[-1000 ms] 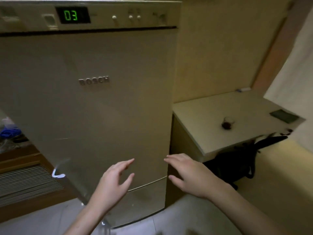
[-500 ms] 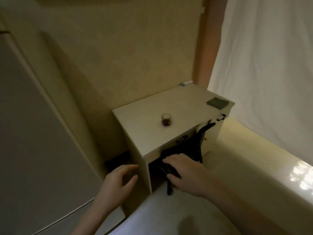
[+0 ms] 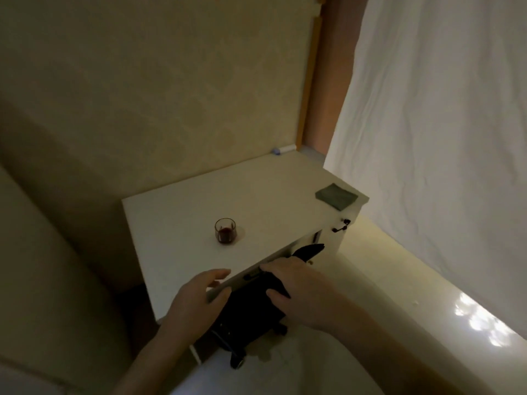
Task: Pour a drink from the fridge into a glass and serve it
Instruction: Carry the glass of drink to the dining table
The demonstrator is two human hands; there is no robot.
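A small clear glass (image 3: 225, 231) with a little dark red drink in its bottom stands upright on the white table (image 3: 265, 189), near the middle of the front half. My left hand (image 3: 196, 303) hovers over the table's near corner, fingers spread, holding nothing. My right hand (image 3: 296, 292) hangs just in front of the table's front edge, over the black chair, fingers apart and empty. Both hands are well short of the glass. The fridge (image 3: 25, 280) shows only as a pale side at the left edge; no bottle is in view.
A black office chair (image 3: 251, 317) is pushed under the table. A folded dark grey cloth (image 3: 336, 196) lies on the table's far right corner. A white curtain (image 3: 442, 138) hangs on the right. A beige wall (image 3: 156, 95) backs the table; pale floor below.
My view has swung right from the shut fridge door to the table. Both hands have moved forward from the fridge front to the table's near edge, still empty.
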